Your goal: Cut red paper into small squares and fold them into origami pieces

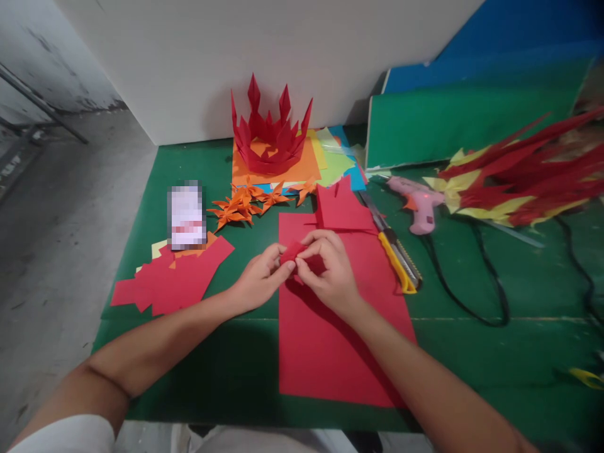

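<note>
My left hand (262, 277) and my right hand (328, 270) meet over the middle of a green table (472, 352). Both pinch a small folded piece of red paper (293, 250) between fingertips. Under the hands lies a large red paper sheet (330, 340). Just beyond it lie folded red paper pieces (342, 207). A red folded paper crown (270, 139) stands on an orange sheet (302, 170) at the back.
Several orange folded paper shapes (250, 202) lie behind my hands. Red paper offcuts (174, 280) and a blurred card (186, 215) sit at the left. A yellow utility knife (396, 255), a pink glue gun (418, 204) with black cord, and a red-yellow paper bundle (519, 176) lie right.
</note>
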{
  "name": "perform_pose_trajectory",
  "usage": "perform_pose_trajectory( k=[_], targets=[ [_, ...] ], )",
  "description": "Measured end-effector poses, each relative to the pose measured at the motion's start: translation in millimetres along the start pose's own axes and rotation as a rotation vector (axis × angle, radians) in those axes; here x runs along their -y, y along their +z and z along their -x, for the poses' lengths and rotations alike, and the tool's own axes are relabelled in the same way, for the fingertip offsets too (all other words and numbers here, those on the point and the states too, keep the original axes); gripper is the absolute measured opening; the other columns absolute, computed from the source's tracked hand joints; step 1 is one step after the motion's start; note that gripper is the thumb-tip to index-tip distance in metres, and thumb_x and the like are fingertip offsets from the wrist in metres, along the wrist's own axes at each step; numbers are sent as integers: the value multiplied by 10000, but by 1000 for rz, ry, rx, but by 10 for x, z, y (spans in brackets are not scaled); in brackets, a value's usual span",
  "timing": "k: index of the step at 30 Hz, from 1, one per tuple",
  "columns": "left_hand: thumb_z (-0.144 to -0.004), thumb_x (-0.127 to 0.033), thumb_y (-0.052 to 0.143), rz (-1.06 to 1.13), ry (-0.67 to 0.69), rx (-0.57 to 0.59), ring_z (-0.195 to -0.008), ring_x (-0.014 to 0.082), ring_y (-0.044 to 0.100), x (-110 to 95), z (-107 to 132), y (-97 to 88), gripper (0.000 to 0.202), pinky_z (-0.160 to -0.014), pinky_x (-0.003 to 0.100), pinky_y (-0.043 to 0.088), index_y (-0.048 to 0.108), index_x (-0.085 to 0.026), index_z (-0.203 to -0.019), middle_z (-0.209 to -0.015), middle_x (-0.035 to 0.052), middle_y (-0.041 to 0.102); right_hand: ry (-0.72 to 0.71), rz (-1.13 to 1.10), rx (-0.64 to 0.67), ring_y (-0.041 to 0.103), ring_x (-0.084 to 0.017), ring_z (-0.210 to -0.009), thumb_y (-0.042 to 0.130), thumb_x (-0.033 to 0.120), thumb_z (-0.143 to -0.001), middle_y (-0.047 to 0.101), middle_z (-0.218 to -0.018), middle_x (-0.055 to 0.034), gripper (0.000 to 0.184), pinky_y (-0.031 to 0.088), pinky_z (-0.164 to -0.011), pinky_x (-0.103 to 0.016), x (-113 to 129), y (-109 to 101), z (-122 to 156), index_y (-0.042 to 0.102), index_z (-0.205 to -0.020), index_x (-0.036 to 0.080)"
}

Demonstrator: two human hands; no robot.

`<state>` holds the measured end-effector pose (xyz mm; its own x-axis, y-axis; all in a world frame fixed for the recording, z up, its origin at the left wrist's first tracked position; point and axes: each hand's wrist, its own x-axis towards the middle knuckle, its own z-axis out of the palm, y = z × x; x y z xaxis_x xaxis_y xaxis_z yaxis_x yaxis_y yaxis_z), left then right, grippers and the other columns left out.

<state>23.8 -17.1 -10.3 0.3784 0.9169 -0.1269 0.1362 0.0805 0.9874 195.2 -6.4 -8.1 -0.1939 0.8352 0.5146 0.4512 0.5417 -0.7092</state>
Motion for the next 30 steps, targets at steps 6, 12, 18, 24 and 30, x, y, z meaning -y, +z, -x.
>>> perform_pose_trajectory(
  k=[6,12,18,24,30],
  targets=[
    [-893,-416,568,118,-28,-41,-642,105,562,-26,-16,21,236,-638,232,451,519,-187,-917,-714,-21,576,78,-102,-12,576,-196,-885,602,165,-817,559,-923,-29,138,469,-792,-377,14,30,12,497,-855,246],
    [-834,-437,636,238,-48,-72,-666,100,629,-80,-18,49,287,-653,221,498,528,-172,-864,-782,-4,614,248,-224,55,565,-162,-752,620,239,-826,568,-844,-14,103,474,-689,-318,-19,26,2,522,-857,234],
    [-872,-315,590,102,0,-107,-520,78,532,-42,7,45,366,-597,214,482,511,-206,-1212,-592,-81,490,249,-196,92,576,-167,-745,621,243,-816,580,-789,-16,104,476,-684,-313,-11,-30,-34,536,-762,220],
    [-847,-301,602,-31,-1,-149,-457,61,416,-66,-4,31,253,-466,178,331,565,-186,-1069,-540,-91,475,200,-145,137,603,-188,-824,581,266,-866,632,-860,-40,74,481,-756,-340,32,-57,-38,566,-809,221],
    [-832,-361,608,-65,38,-200,-625,99,566,-90,-18,22,190,-580,201,445,619,-172,-846,-720,-12,638,246,-193,154,612,-199,-837,599,306,-875,638,-866,-45,110,484,-768,-344,3,-71,-19,583,-808,220]
  ],
)
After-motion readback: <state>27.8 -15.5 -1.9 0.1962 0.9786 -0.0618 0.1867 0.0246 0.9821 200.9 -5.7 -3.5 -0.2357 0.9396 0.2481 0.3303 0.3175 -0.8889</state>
